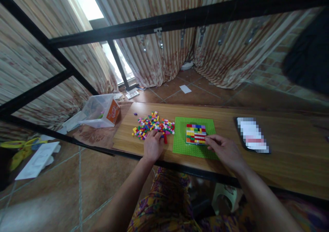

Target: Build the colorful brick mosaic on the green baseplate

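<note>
On a green studded baseplate [181,146] sits a flat, roughly square panel of toy building bricks [195,134], with rows of red, yellow, white, green, blue and purple. My right hand [226,151] is at the panel's right edge, thumb and forefinger pinched together; what is between them is too small to make out. To the left, my left hand [153,146] rests at the near edge of a loose pile of small coloured bricks [151,123]. Its fingers curl down among them, and their tips are hidden. A red brick [165,138] lies just beside its thumb.
Right of the baseplate lies a phone [253,135] on the wooden table [290,149]. A clear plastic box [99,110] with an orange label stands past the table's left end. Black metal bars [174,23] cross in front of curtains. A stool [224,196] is under the table.
</note>
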Demonstrator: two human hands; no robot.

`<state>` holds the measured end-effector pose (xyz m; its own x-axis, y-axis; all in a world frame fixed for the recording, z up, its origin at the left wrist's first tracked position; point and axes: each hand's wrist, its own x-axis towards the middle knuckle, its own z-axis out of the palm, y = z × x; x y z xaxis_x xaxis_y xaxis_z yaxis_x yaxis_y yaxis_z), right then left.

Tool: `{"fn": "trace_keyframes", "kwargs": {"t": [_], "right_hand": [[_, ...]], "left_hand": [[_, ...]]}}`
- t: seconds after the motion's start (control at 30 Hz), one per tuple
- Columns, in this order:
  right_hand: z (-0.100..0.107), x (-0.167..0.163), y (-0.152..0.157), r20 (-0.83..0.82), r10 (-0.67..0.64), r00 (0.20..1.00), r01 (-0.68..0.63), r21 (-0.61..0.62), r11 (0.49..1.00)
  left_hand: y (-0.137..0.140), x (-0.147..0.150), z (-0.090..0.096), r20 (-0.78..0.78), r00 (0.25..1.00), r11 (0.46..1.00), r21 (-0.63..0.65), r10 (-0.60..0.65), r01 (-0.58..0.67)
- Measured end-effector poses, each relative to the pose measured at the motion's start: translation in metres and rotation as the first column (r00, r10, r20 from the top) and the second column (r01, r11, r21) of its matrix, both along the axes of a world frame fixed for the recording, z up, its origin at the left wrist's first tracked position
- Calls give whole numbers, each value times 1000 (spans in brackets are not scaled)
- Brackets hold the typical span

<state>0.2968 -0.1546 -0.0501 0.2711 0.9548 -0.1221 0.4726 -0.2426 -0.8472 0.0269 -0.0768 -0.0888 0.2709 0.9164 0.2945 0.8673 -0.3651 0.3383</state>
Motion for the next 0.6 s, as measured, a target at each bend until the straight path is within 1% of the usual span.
{"fn": "trace_keyframes", "kwargs": {"t": [0.13, 0.23, 0.37, 0.5, 0.6], "right_hand": [[-2, 1, 0, 14, 3, 1000, -3, 19, 1000], [-2, 1, 0, 16, 5, 1000, -6, 8, 1000], [0, 1, 1, 16, 15, 1000, -15, 8, 1000], [1, 0, 0, 9, 26, 1000, -26, 25, 999], [1, 1, -1, 28, 31, 999, -32, 30, 999]], "left_hand": [[3, 1, 0, -81, 996, 999, 44, -26, 30], [4, 1, 0, -152, 987, 995, 67, -57, 68], [7, 2, 1, -199, 976, 990, 86, -93, 112], [10, 3, 0, -189, 976, 987, 94, -111, 130], [12, 3, 0, -129, 987, 989, 95, -98, 110]]}}
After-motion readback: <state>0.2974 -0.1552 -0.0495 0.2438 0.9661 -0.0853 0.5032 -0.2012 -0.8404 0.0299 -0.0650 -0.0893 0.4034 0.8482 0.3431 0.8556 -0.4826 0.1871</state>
